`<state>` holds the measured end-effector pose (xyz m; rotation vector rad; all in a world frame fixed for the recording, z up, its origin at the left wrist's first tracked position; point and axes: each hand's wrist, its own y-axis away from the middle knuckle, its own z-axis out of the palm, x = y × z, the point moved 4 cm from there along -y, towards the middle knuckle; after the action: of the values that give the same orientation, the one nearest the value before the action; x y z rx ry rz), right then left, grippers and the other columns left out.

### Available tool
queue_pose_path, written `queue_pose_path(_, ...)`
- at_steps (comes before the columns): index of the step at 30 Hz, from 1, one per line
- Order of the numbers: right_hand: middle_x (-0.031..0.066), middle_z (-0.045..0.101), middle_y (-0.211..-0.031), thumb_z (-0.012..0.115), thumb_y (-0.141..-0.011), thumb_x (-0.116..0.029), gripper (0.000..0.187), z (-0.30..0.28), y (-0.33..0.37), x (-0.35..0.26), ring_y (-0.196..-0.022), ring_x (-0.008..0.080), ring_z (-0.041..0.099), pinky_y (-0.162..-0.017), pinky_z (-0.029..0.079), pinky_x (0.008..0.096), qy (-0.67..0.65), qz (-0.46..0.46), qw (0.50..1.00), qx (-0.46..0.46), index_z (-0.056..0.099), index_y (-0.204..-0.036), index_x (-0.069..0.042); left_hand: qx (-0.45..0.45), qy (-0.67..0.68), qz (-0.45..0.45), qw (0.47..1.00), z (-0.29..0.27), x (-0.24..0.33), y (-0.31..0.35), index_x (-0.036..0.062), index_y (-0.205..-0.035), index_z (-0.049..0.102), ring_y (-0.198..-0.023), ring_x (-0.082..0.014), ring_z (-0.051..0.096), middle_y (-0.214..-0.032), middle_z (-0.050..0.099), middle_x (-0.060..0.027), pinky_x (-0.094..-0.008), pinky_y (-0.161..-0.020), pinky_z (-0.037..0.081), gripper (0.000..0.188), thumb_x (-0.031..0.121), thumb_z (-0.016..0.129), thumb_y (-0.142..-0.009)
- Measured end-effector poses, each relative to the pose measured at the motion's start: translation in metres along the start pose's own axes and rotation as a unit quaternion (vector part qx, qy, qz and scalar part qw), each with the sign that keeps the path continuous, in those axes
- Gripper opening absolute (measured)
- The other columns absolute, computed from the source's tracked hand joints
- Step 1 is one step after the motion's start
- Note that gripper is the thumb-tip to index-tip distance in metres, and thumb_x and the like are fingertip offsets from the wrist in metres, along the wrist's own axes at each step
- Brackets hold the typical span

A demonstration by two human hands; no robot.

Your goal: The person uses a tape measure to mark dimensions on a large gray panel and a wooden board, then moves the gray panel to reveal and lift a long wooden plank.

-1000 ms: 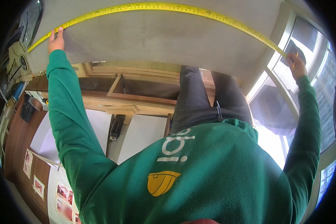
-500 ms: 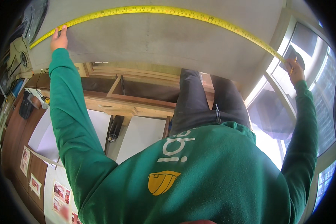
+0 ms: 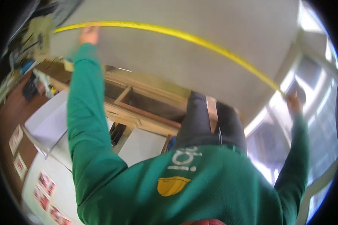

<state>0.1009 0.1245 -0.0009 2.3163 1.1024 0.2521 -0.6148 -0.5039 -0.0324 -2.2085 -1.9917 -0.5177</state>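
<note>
A yellow tape measure (image 3: 180, 34) stretches in a long arc across a broad grey panel (image 3: 154, 52). Near its left end, my left hand (image 3: 89, 35) lies against the blade with fingers stretched out, their tips over the yellow strip. My right hand (image 3: 294, 104) is closed at the tape's right end, beside the window frame. Blur hides its fingers; the pencil seen in it earlier cannot be made out now. Both arms, in green sleeves, are spread wide.
Below the panel is an open wooden compartment frame (image 3: 150, 107). White boards (image 3: 143, 147) and a dark tool (image 3: 118, 134) lie lower down. Printed picture sheets (image 3: 45, 183) are at lower left, with clutter (image 3: 35, 37) at upper left. Windows (image 3: 272, 140) line the right side.
The whole view has shifted and tilted, blurring the picture. My left hand appears farther right and my right hand lower in the frame. The tape stays stretched between them.
</note>
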Motion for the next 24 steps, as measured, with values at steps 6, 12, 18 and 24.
queue_pose_path(6,0.0154,0.065,-0.086,0.06,-0.084,-0.02,0.011,-0.012,0.076,-0.026,-0.081,0.0359,0.062,-0.073,0.05,0.045,0.002,-0.054,0.997,0.045,0.066,-0.088,-0.012,0.135,0.107,-0.043,0.984,-0.032,0.019,0.025,0.0062,-0.131,0.051,-0.121,-0.0336,0.05,-0.126,0.055,-0.0219,-0.0387,-0.102,0.038,0.062,0.042,0.066,-0.082)
queue_pose_path(12,0.0183,0.064,-0.074,0.061,-0.081,-0.018,0.013,-0.087,0.094,-0.109,-0.071,0.0355,0.063,-0.066,0.05,0.0411,-0.065,-0.051,0.995,-0.049,0.068,-0.087,-0.01,0.016,0.515,-0.287,0.808,-0.028,-0.017,0.043,0.0083,-0.11,0.05,-0.071,-0.0148,0.055,-0.099,0.065,-0.0115,-0.0265,-0.06,0.044,0.037,0.038,0.06,-0.089)
queue_pose_path(18,0.0163,0.066,-0.08,0.061,-0.081,-0.026,0.018,-0.081,0.098,-0.102,-0.077,0.035,0.064,-0.072,0.052,0.0424,-0.07,-0.049,0.988,-0.13,0.069,-0.087,-0.011,0.048,0.614,-0.311,0.724,-0.031,-0.016,0.097,0.0129,-0.09,0.058,-0.059,-0.0109,0.049,-0.074,0.058,-0.0003,-0.0252,-0.051,0.04,0.015,0.027,0.057,-0.091)
queue_pose_path(24,0.0156,0.067,-0.089,0.056,-0.085,-0.044,0.035,-0.096,0.107,-0.113,-0.082,0.0363,0.063,-0.076,0.05,0.0447,-0.045,-0.066,0.963,-0.257,0.068,-0.097,-0.014,0.02,0.586,-0.291,0.756,-0.015,-0.015,0.187,0.0104,-0.08,0.059,-0.056,-0.0103,0.05,-0.065,0.053,0.001,-0.0242,-0.048,0.041,0.013,0.022,0.059,-0.085)
